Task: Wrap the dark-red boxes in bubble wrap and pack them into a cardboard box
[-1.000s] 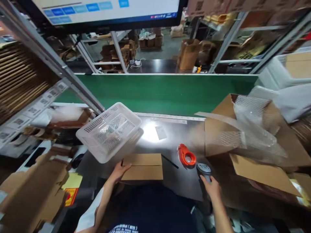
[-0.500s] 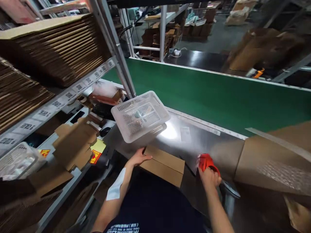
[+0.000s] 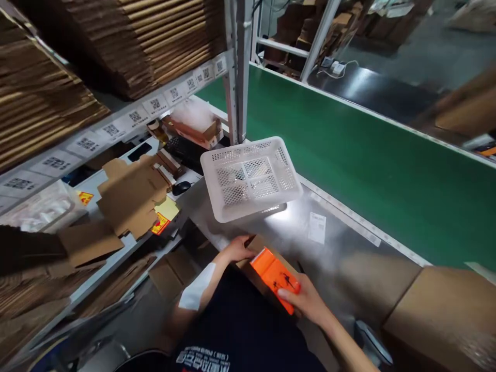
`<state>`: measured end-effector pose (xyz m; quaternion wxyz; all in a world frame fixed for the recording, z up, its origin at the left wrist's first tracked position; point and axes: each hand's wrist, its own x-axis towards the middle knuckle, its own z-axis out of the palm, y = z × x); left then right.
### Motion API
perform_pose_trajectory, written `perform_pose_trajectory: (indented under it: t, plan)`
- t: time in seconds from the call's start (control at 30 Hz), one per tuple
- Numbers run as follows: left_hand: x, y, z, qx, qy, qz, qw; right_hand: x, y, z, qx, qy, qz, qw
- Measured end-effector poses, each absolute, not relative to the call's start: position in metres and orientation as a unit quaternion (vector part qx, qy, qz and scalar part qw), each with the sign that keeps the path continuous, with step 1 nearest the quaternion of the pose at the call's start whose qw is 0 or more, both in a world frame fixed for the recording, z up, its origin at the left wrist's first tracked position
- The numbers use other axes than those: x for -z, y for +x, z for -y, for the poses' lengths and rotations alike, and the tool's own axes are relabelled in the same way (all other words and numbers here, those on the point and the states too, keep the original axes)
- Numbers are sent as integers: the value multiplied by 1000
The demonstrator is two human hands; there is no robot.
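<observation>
My right hand [image 3: 306, 302] grips an orange tape dispenser [image 3: 274, 276] and holds it over a small brown cardboard box [image 3: 256, 247] at the near edge of the steel table. My left hand [image 3: 236, 251] rests on the box's left end with fingers curled on its top. An empty white perforated plastic basket [image 3: 251, 176] sits just beyond the box on the table. A white paper slip [image 3: 317, 228] lies to the right of the basket.
A green conveyor belt [image 3: 368, 160] runs behind the table. Shelves at left carry flat cardboard stacks [image 3: 127, 46], loose box blanks [image 3: 129, 194] and a keyboard [image 3: 186, 151]. A large brown carton [image 3: 442, 315] stands at the right, with a scanner [image 3: 372, 343] beside it.
My view swung left. My right hand left the scanner, picked up the orange tape dispenser and brought it over the small box. My left hand stayed on the box.
</observation>
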<state>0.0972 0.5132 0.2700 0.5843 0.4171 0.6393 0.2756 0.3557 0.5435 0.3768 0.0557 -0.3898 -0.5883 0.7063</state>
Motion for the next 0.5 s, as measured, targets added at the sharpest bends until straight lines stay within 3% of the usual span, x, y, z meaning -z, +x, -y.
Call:
perform_pose_trajectory:
  t: [0.17,0.33,0.5]
  plan:
    - [-272,104,-509,-261,409,-661,572,-351,353,-545,-671,-408,619,-2]
    - [-310,110,-491,-347,400,-725,440,-330,376,-535,-700,-362,615,24]
    - [-347,117,-477,-291,525,-690,405,-328,375,-538,-693,-337,635,52]
